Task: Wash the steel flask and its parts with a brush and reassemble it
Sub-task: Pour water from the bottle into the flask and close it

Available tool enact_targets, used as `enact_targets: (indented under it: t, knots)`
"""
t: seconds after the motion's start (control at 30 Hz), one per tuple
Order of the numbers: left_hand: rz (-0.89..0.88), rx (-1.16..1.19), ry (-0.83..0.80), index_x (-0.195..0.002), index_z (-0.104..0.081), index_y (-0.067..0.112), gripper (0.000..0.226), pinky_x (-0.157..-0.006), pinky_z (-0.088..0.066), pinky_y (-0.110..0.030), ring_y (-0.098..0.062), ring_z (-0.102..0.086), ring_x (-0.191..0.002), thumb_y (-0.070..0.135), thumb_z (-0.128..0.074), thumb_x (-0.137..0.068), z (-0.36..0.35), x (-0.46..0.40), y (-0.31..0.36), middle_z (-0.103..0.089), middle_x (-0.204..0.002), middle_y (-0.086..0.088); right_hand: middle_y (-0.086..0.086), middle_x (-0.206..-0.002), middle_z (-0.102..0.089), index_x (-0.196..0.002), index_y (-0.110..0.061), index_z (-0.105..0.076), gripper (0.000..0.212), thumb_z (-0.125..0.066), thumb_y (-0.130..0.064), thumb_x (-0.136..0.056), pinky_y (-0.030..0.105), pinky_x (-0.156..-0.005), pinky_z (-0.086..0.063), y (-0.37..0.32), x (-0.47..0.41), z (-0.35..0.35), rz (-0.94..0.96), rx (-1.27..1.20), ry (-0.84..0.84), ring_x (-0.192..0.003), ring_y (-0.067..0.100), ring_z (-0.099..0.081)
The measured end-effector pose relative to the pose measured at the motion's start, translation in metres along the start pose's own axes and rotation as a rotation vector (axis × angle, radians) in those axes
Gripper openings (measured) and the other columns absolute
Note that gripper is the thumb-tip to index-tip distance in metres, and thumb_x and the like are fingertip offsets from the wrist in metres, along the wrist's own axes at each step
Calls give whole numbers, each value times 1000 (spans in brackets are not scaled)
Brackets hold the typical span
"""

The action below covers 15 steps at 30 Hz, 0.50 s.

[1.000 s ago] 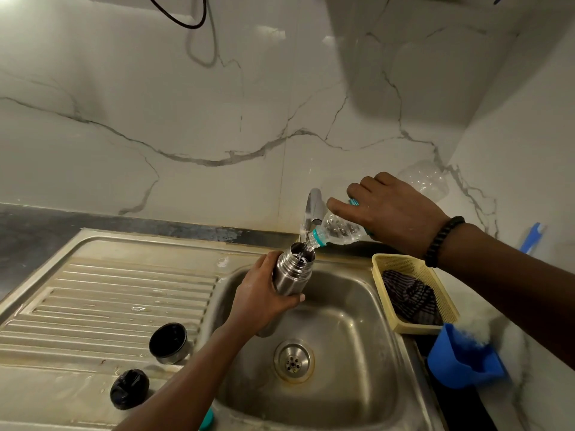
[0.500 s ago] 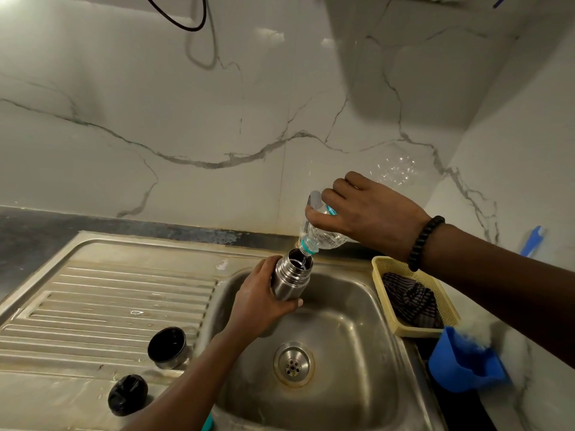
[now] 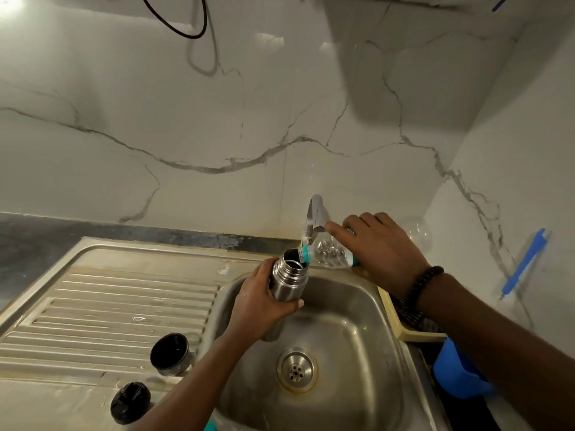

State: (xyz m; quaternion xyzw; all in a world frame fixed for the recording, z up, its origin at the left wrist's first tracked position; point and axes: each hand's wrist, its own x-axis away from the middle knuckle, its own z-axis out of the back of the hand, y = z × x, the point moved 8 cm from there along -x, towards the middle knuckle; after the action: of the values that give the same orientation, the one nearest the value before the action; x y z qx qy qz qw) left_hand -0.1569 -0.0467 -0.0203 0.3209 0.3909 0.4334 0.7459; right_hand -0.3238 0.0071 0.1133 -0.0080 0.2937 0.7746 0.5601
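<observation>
My left hand [image 3: 259, 303] grips the steel flask [image 3: 287, 279] by its body, holding it upright and uncapped over the sink basin [image 3: 351, 331]. My right hand [image 3: 379, 244] holds a clear plastic bottle [image 3: 329, 251] with a teal neck ring, tipped so its mouth sits at the flask's opening. The flask's steel cup lid [image 3: 170, 354] stands on the draining board [image 3: 102, 309], open side up. A black stopper [image 3: 130, 402] lies in front of it.
A tap spout [image 3: 314, 216] rises behind the flask. A yellow basket [image 3: 393, 318] with a dark cloth sits right of the basin, with a blue plastic item [image 3: 457, 374] in front of it. A blue-handled tool [image 3: 525, 262] leans on the right wall. The drain [image 3: 297, 368] lies below the flask.
The plastic bottle has swung down from a steep tilt to nearly level, and my right hand has dropped with it. The flask stays in my left hand over the basin.
</observation>
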Motion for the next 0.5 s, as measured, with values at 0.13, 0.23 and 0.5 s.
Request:
enact_targets:
  t: [0.13,0.23,0.5]
  knots:
    - [19,16,15,-132,-48,34,88,-93,-55,-38,-3,-60,-108,54,-85,-55,2,-1,-5,-63,-121,17,0,-116,-63,-138,-27,-40,82,-82,-38,-69,33,-85,-48,-3,18,-33,-294,-499,-4,-99,19,-61]
    - [32,8,44,-131,-48,34,86,-92,-55,-34,-4,-61,-108,50,-87,-57,8,-1,-7,-64,-121,16,-12,-125,-59,-137,-33,-40,77,-83,-31,-73,23,-90,-51,-25,33,-60,-568,-1186,74,-110,4,-58]
    - [79,-19,170,-125,-51,32,79,-88,-56,-41,-9,-62,-104,51,-86,-57,45,-3,-27,-66,-115,13,-24,-118,-54,-128,-40,-38,72,-82,-20,-76,6,-75,-48,-92,46,-103,-899,-1604,162,-104,-7,-56]
